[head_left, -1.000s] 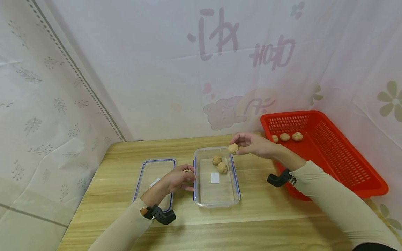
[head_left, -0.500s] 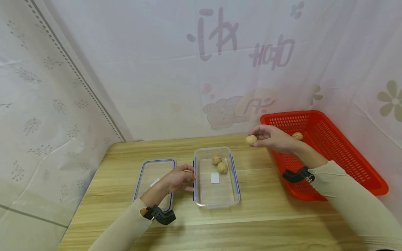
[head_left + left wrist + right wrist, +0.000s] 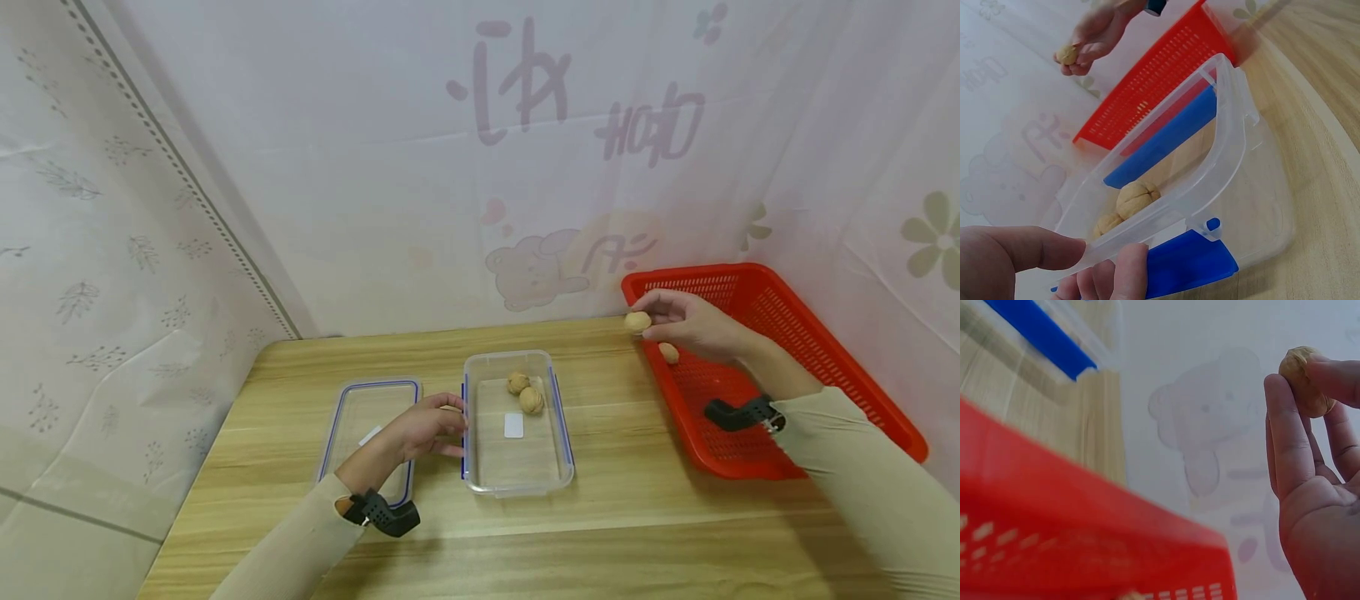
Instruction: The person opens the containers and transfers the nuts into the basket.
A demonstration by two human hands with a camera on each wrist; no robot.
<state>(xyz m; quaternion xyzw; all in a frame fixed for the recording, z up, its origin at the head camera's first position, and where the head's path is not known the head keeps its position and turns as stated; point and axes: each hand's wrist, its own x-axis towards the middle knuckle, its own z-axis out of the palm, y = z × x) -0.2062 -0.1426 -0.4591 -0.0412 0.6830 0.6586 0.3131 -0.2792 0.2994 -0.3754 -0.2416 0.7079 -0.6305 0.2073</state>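
My right hand (image 3: 701, 327) pinches a walnut (image 3: 637, 322) between thumb and fingertips, above the left rim of a red plastic basket (image 3: 675, 417). Seen from the right wrist, the walnut (image 3: 1300, 381) sits high against the pale curtain. With thumb and fingers my left hand (image 3: 431, 429) grips the left rim of a clear plastic food container (image 3: 517, 465), beside its blue clip (image 3: 1191, 265). Two walnuts (image 3: 532, 400) lie side by side toward the container's far end. Inside the basket another walnut (image 3: 669, 353) shows below my right hand, which hides part of the basket.
A clear lid (image 3: 378, 398) with a blue seal lies on the wooden table (image 3: 450, 554), left of the container and partly under my left forearm. A patterned curtain (image 3: 375, 208) hangs behind the table. The basket stands at the right, close to the curtain.
The right hand has moved right with the walnut, from the container's far right corner to over the basket's left rim. The left hand and container have stayed in place.
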